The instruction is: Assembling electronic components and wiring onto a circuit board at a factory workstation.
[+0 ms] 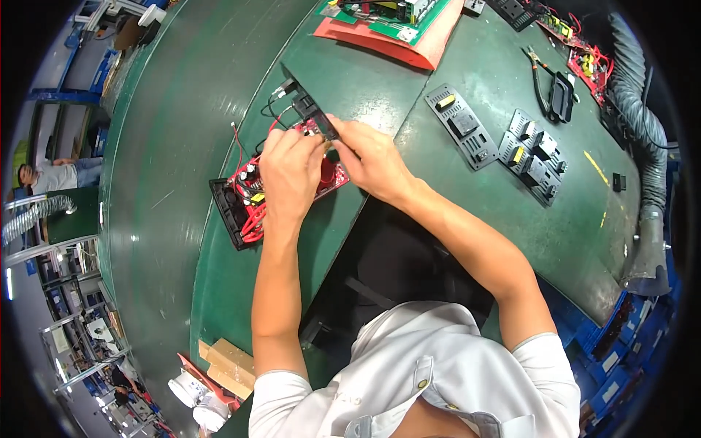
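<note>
A red circuit board (332,179) with capacitors and red wires lies on the green bench in front of me, a black end panel (228,213) at its left end. Above its other end a second black panel (310,108) is held up at a tilt, with dark leads running from it toward the board. My right hand (374,160) is closed on this panel's near end, thumb and fingers pinching it. My left hand (290,174) is over the board, its fingers closed by the panel's lower end; what they pinch is too small to make out.
Two grey slotted panels with sockets, one (461,125) beside another (533,157), lie to the right. Beyond them are pliers (539,84), a black tray-like part (562,97) and a flexible grey duct (631,95). Green circuit boards (398,20) rest on an orange sheet (380,45) at the far side.
</note>
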### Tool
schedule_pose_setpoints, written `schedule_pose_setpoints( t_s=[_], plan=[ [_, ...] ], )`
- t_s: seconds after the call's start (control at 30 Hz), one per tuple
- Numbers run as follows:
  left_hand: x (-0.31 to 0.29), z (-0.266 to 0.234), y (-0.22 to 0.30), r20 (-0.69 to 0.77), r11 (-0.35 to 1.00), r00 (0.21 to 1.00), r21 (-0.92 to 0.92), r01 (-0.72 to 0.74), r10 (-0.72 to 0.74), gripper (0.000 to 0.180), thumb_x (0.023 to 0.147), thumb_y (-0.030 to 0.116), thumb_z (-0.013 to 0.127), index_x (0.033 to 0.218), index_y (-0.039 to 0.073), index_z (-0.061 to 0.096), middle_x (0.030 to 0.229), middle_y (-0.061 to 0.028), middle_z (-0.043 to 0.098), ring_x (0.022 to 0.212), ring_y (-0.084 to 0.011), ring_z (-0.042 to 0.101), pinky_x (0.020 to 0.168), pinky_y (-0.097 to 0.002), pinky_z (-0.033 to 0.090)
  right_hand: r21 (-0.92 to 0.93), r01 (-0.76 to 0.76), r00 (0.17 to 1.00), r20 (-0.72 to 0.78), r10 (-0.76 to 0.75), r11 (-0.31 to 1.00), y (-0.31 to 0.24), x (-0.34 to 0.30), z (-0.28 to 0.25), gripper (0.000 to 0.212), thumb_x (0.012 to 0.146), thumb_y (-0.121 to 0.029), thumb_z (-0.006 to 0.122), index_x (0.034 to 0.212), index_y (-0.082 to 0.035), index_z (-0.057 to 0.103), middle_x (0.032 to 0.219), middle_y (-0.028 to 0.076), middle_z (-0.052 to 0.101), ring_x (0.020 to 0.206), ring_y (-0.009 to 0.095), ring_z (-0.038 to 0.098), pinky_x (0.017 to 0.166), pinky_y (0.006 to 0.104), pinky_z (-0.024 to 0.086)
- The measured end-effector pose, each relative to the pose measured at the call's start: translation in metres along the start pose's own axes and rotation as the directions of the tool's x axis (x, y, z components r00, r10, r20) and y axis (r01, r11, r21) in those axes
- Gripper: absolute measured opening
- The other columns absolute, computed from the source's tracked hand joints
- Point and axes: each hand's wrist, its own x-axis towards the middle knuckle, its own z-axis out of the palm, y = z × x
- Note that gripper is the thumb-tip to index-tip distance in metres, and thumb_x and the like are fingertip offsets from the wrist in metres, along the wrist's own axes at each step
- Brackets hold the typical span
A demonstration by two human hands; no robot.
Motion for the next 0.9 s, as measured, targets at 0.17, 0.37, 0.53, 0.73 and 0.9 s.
schedule_pose_setpoints(
  t_s=[0.17,0.37,0.53,0.73,0.9],
  plan=[
    [-0.006,-0.004,-0.013,-0.016,0.984,0.988,0.095,-0.154,0.156,0.005,0.073,0.009,0.070,0.074,0.005,0.067,0.073,-0.0080,0.058,0.073,-0.0279,0.055,0.068,-0.0392,0.047,-0.039,-0.057,0.996,0.068,0.060,0.998,-0.001,-0.007,0.009,0.042,0.086,0.001,0.066,0.128,0.002,0.059,0.100,0.022,0.067,0.086,0.036,0.067,0.077,0.0377,0.053],
    [-0.015,-0.054,0.002,0.070,0.994,0.993,-0.035,0.101,-0.099,0.037,0.077,0.019,0.075,0.112,0.008,0.069,0.110,-0.0125,0.065,0.105,-0.0334,0.060,0.097,-0.0412,0.046,0.091,-0.425,0.897,0.177,0.406,0.900,0.010,-0.008,-0.005,0.036,0.094,-0.005,0.065,0.128,0.004,0.060,0.105,0.009,0.071,0.093,0.011,0.064,0.085,0.0266,0.051],
    [-0.074,-0.121,-0.045,-0.030,0.731,0.739,0.125,0.671,-0.673,0.068,0.085,0.019,0.071,0.147,0.012,0.043,0.130,-0.0188,0.057,0.111,-0.0374,0.061,0.096,-0.0448,0.048,0.356,-0.594,0.805,0.250,0.539,0.722,0.006,0.008,-0.004,0.039,0.097,-0.014,0.064,0.129,0.007,0.058,0.109,0.006,0.069,0.097,0.011,0.062,0.087,0.0259,0.050],
    [-0.079,-0.099,-0.060,0.167,0.728,0.710,0.103,0.678,-0.684,0.066,0.089,0.015,0.061,0.151,0.010,0.036,0.138,-0.0242,0.054,0.127,-0.0386,0.054,0.105,-0.0431,0.043,0.320,-0.505,0.858,0.085,0.507,0.802,0.018,-0.004,-0.006,0.036,0.099,-0.013,0.060,0.129,0.005,0.057,0.116,0.012,0.068,0.103,0.015,0.063,0.091,0.0280,0.051],
    [-0.087,-0.090,-0.078,0.144,0.768,0.758,0.218,0.603,-0.636,0.066,0.088,0.013,0.061,0.150,0.016,0.039,0.126,-0.0236,0.063,0.115,-0.0359,0.063,0.099,-0.0410,0.047,0.013,-0.263,0.965,-0.002,0.263,0.965,-0.020,-0.044,-0.029,0.029,0.092,-0.002,0.063,0.121,0.003,0.060,0.110,0.016,0.069,0.096,0.024,0.068,0.082,0.0319,0.053]
  ],
)
